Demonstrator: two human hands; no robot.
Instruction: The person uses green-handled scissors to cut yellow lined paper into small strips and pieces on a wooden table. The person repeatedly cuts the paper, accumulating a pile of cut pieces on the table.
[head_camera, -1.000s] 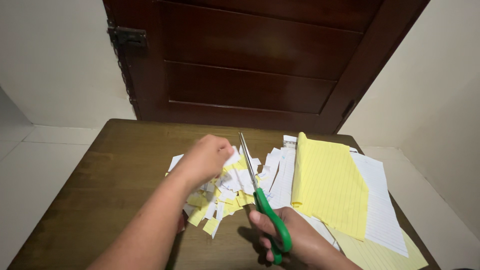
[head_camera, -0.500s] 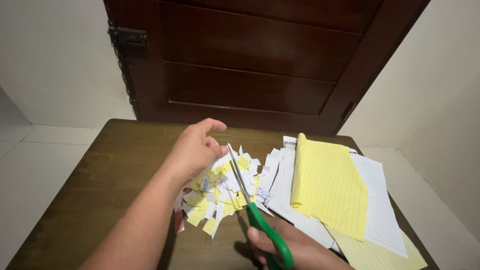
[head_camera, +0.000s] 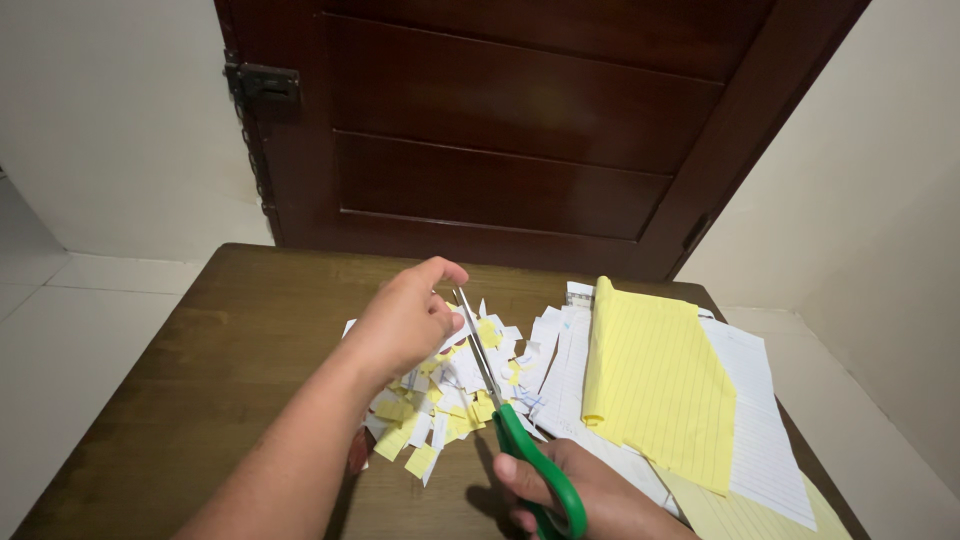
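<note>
On table centre: heap of cut paper scraps (head_camera: 440, 395); left hand (head_camera: 405, 320) pinches 1 piece, right hand (head_camera: 570, 495) grips green scissors (head_camera: 520, 435); yellow sheets (head_camera: 655, 385) uncut at right.

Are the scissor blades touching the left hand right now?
Cannot tell. In the head view the green-handled scissors have their blade tips right beside the left hand thumb, over the paper scraps, with no plain gap or contact.
</note>
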